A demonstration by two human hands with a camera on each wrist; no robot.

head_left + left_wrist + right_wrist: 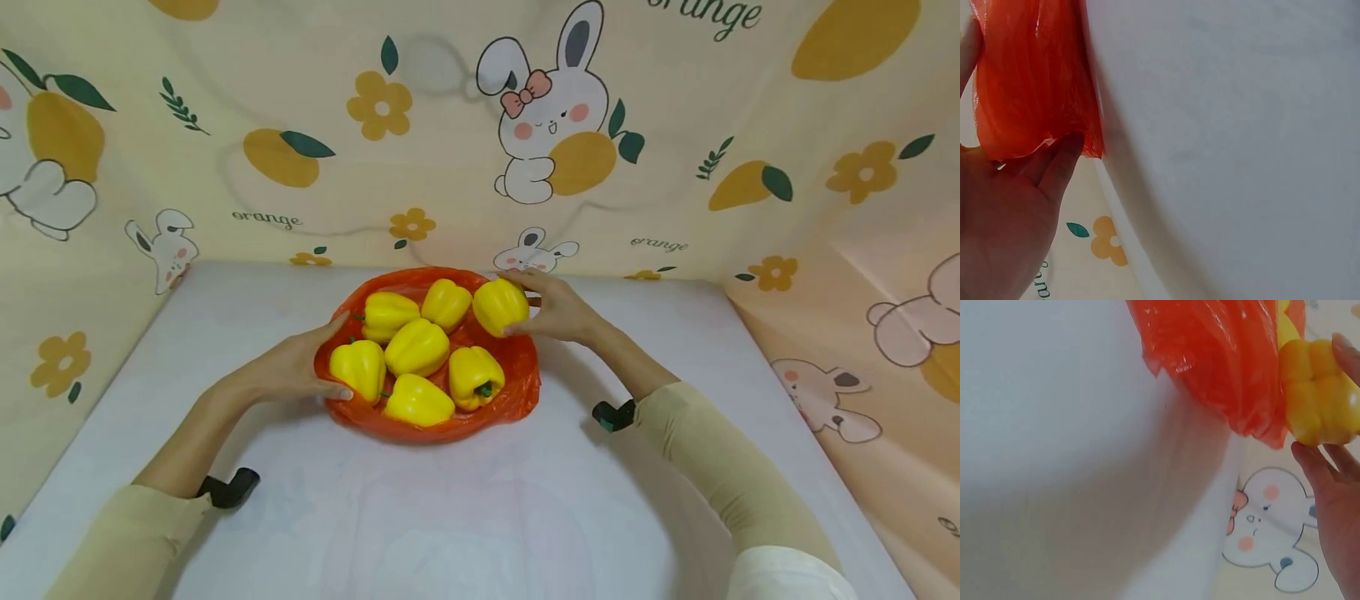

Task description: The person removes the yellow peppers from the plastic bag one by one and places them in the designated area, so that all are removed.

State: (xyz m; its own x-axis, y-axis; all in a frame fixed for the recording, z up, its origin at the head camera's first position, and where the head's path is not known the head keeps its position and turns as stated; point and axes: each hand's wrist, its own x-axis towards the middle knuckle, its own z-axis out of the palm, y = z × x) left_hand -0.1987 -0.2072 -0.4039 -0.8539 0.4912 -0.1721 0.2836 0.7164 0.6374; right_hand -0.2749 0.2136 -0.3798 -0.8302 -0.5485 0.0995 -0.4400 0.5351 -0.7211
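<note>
An orange-red plastic bag (pixel 517 400) lies wide open on the table in the head view, holding several yellow bell peppers (pixel 417 348), some with green stems showing. At the bag's left side, my left hand (pixel 288 367) grips it, thumb over the rim and fingers along the outer wall; the left wrist view shows fingertips against the plastic (pixel 1035 81). My right hand (pixel 558 308) holds one yellow bell pepper (pixel 500 307) between thumb and fingers at the bag's back right rim. In the right wrist view that pepper (pixel 1319 390) is beside the bag's outer wall.
A white-covered table (pixel 465 517) lies beneath the bag. Behind it rises a cream backdrop (pixel 450 183) printed with rabbits, flowers and oranges, which also runs along both sides. A black device (pixel 232 487) is at the left wrist, another black device (pixel 613 415) at the right wrist.
</note>
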